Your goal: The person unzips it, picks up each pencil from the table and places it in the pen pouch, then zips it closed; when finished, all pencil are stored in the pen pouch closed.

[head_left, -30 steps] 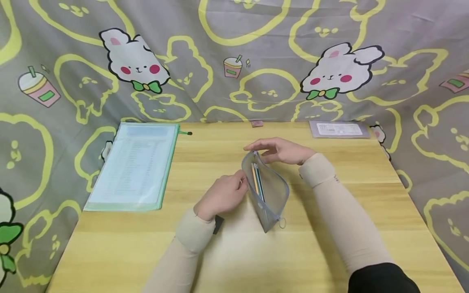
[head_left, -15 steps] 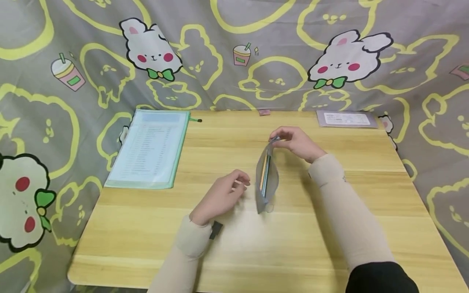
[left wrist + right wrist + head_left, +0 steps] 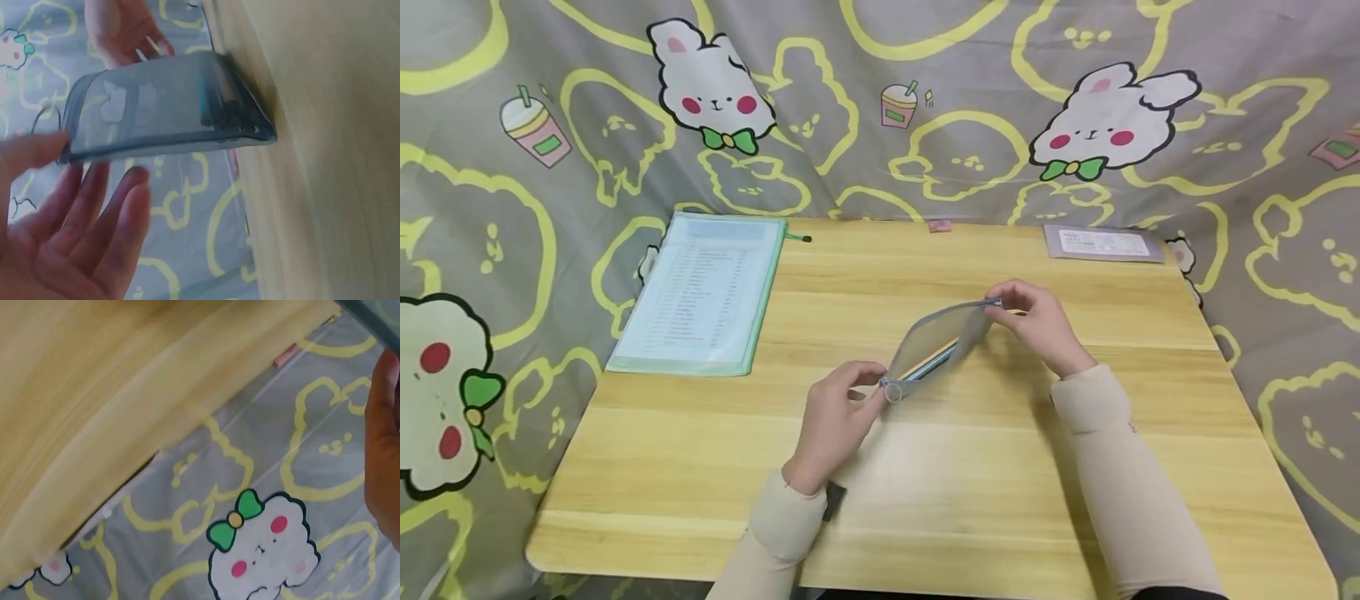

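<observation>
A grey see-through mesh zip pouch (image 3: 966, 333) hangs between the two hands, its mouth gaping upward in the head view. Inside it lie several pencils (image 3: 934, 362), one of them yellow-orange. The left hand (image 3: 837, 417) pinches the pouch's near-left corner, beside the zipper's ring pull (image 3: 892, 392). At the far-right corner, the right hand (image 3: 1037, 323) grips the other end between thumb and fingers. In the left wrist view the pouch (image 3: 156, 112) appears side-on, its lower edge by the wooden table (image 3: 312, 156). Only part of the right hand (image 3: 382, 450) shows in the right wrist view.
A green-edged clear document folder (image 3: 700, 292) with a printed sheet lies at the table's back left. A labelled mauve packet (image 3: 1103, 243) sits at the back right, and a small pink piece (image 3: 940, 226) at the back edge. Patterned curtains (image 3: 820, 108) enclose the table.
The left hand let go of the pouch's side, then took its zipper-pull corner. The pouch has turned from lengthwise to slanting across, and the right hand moved to the right with its end.
</observation>
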`<act>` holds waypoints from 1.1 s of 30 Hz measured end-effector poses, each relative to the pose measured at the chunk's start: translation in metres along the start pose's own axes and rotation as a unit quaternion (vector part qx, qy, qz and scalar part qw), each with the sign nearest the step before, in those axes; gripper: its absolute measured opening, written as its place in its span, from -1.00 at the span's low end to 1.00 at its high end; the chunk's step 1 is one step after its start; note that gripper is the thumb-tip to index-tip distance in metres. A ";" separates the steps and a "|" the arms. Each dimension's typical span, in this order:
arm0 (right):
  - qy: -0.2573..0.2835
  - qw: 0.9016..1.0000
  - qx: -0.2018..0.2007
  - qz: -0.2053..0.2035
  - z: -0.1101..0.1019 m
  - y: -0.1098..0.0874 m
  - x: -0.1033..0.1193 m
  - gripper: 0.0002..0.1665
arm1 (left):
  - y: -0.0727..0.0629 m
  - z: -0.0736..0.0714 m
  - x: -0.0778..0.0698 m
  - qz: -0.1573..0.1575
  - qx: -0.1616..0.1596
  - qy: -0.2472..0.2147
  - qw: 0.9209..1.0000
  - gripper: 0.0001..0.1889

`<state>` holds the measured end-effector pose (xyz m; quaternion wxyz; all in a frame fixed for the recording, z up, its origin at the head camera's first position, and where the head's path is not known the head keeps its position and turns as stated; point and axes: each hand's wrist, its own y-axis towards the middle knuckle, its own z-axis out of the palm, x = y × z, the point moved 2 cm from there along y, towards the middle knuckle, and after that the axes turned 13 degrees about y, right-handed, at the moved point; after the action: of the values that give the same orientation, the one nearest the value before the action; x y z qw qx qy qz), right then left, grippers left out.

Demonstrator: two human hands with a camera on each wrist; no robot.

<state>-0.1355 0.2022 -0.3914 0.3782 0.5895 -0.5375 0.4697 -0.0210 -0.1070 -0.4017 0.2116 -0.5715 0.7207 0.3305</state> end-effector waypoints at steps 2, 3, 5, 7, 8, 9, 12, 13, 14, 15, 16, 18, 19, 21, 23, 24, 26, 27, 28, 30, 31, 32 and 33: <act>-0.020 1.000 0.001 -0.002 -0.001 -0.005 0.000 -0.71 | 0.001 -0.002 0.003 -0.003 -0.030 -0.004 1.000 -0.83; -0.029 1.000 0.000 -0.005 -0.003 -0.007 0.000 -0.73 | 0.002 -0.004 0.005 -0.001 -0.043 -0.005 0.999 -0.85; -0.042 0.999 -0.002 -0.010 -0.008 -0.012 -0.001 -0.76 | 0.007 -0.005 0.007 0.007 -0.062 0.002 0.998 -0.88; -0.045 0.999 0.002 -0.009 -0.014 -0.017 -0.002 -0.80 | 0.011 -0.006 0.008 0.008 -0.074 0.014 0.997 -0.89; -0.047 0.999 0.008 -0.008 -0.016 -0.019 -0.003 -0.82 | 0.013 -0.007 0.010 0.006 -0.079 0.022 0.997 -0.89; -0.049 0.999 0.016 -0.009 -0.018 -0.021 -0.004 -0.83 | 0.013 -0.008 0.011 0.003 -0.082 0.029 0.996 -0.89; -0.050 0.998 0.037 -0.014 -0.021 -0.027 -0.006 -0.85 | 0.014 -0.011 0.013 -0.007 -0.085 0.055 0.995 -0.88; -0.052 0.998 0.041 -0.019 -0.021 -0.029 -0.007 -0.85 | 0.014 -0.011 0.014 -0.010 -0.086 0.065 0.994 -0.88; -0.050 0.997 0.043 -0.027 -0.022 -0.031 -0.007 -0.85 | 0.013 -0.011 0.015 -0.012 -0.087 0.074 0.993 -0.88; -0.046 0.997 0.043 -0.034 -0.022 -0.033 -0.009 -0.85 | 0.013 -0.011 0.015 -0.012 -0.088 0.082 0.993 -0.88; -0.044 0.997 0.040 -0.039 -0.023 -0.035 -0.009 -0.85 | 0.012 -0.011 0.016 -0.011 -0.090 0.091 0.992 -0.88; -0.038 0.998 0.033 -0.045 -0.024 -0.039 -0.010 -0.85 | 0.011 -0.010 0.016 -0.010 -0.091 0.099 0.991 -0.88; -0.041 0.998 0.031 -0.047 -0.025 -0.041 -0.011 -0.85 | 0.010 -0.009 0.016 -0.010 -0.090 0.099 0.991 -0.88; -0.060 0.996 0.030 -0.058 -0.026 -0.043 -0.008 -0.86 | 0.010 -0.007 0.015 -0.007 -0.088 0.091 0.992 -0.88; -0.101 0.991 0.027 -0.084 -0.024 -0.047 0.002 -0.80 | 0.010 -0.006 0.014 -0.006 -0.085 0.078 0.993 -0.87; -0.131 0.985 0.026 -0.111 -0.020 -0.049 0.009 -0.74 | 0.010 -0.006 0.013 -0.005 -0.084 0.071 0.994 -0.87; -0.174 0.968 0.021 -0.179 -0.007 -0.057 0.028 -0.64 | 0.010 -0.005 0.014 -0.005 -0.084 0.062 0.995 -0.87; -0.190 0.957 0.020 -0.219 0.005 -0.061 0.037 -0.61 | 0.010 -0.004 0.014 -0.005 -0.084 0.059 0.995 -0.86; -0.206 0.943 0.023 -0.259 0.018 -0.067 0.046 -0.59 | 0.010 -0.004 0.014 -0.006 -0.083 0.057 0.995 -0.86; -0.228 0.913 0.039 -0.336 0.051 -0.077 0.058 -0.63 | 0.011 -0.004 0.015 -0.005 -0.084 0.054 0.995 -0.87; -0.235 0.900 0.052 -0.363 0.068 -0.080 0.061 -0.67 | 0.011 -0.004 0.016 -0.004 -0.084 0.052 0.995 -0.87; -0.249 0.887 0.062 -0.384 0.085 -0.082 0.062 -0.70 | 0.011 -0.005 0.016 -0.003 -0.084 0.050 0.995 -0.87; -0.265 0.874 0.069 -0.401 0.101 -0.083 0.062 -0.71 | 0.012 -0.005 0.016 -0.002 -0.084 0.047 0.995 -0.87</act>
<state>-0.0393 0.1004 -0.3545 0.3359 0.8815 -0.3014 0.1391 -0.0362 -0.1200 -0.4068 0.1291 -0.6036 0.6986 0.3619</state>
